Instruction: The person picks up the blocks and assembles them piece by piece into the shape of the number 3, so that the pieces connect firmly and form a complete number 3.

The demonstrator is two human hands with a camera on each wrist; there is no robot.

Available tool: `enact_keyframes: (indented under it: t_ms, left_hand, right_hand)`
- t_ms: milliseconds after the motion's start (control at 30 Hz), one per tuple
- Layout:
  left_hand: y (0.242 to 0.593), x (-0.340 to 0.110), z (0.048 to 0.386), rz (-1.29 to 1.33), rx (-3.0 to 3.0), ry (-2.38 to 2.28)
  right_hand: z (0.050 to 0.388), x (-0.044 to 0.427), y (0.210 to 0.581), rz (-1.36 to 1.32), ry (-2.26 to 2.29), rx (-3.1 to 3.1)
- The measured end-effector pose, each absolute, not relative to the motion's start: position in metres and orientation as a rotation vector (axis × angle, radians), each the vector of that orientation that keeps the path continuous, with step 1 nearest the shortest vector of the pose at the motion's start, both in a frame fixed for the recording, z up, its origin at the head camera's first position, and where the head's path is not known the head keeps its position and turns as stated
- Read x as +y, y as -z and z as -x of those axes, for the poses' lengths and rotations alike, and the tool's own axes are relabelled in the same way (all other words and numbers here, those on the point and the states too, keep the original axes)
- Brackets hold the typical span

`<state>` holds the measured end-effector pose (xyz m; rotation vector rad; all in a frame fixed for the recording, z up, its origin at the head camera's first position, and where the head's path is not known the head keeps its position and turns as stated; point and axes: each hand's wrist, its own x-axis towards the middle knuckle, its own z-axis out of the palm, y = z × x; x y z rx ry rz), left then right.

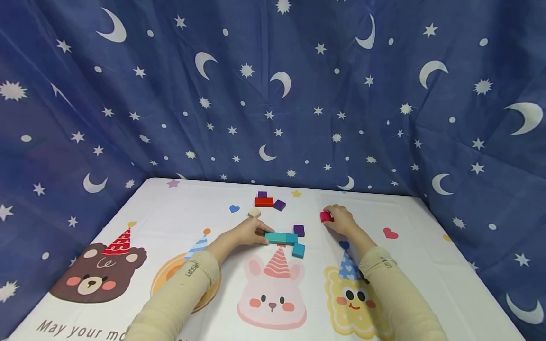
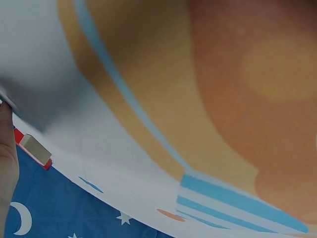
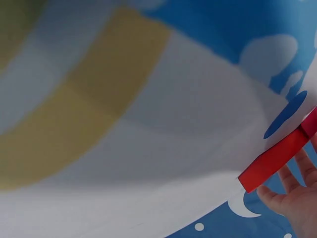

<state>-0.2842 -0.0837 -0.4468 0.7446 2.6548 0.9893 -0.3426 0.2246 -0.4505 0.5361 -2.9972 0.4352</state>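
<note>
Head view, near to far: blue block point(image 1: 298, 251) sits just beside the right end of teal block point(image 1: 292, 239); touching or not, can't tell. Teal bar point(image 1: 276, 238) lies end to end with teal block. Left hand point(image 1: 249, 232) pinches the bar's left end, thumb near side, index far side; other fingers hard to see. Risk: a push from the left likely shoves both, since nothing holds the right end; a twist probably splits the seam. Purple block point(image 1: 299, 230) lies just beyond, so a sloppy slide could knock it. Right hand point(image 1: 342, 221) pinches crimson block point(image 1: 325, 216) between thumb and fingers, well right of the teal. Right wrist view: red length point(image 3: 272, 161) with pinker piece point(image 3: 311, 122) at its end; joined or merely touching, can't tell. If loose, gripping one could drop the other. Farther: cream block point(image 1: 254, 212), near left hand, might get clipped by a knuckle if that hand lifts carelessly. Farthest: red bar point(image 1: 264, 202), likely safe.
</note>
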Motion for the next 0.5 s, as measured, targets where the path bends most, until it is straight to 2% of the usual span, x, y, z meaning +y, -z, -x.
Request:
enact_keyframes:
  t_ms: [500]
  left_hand:
    - [0.4502, -0.0856, 0.2871, -0.747, 2.656, -0.988]
  right_hand:
    - [0.3445, 0.2224, 0.4513, -0.530, -0.458, -2.965]
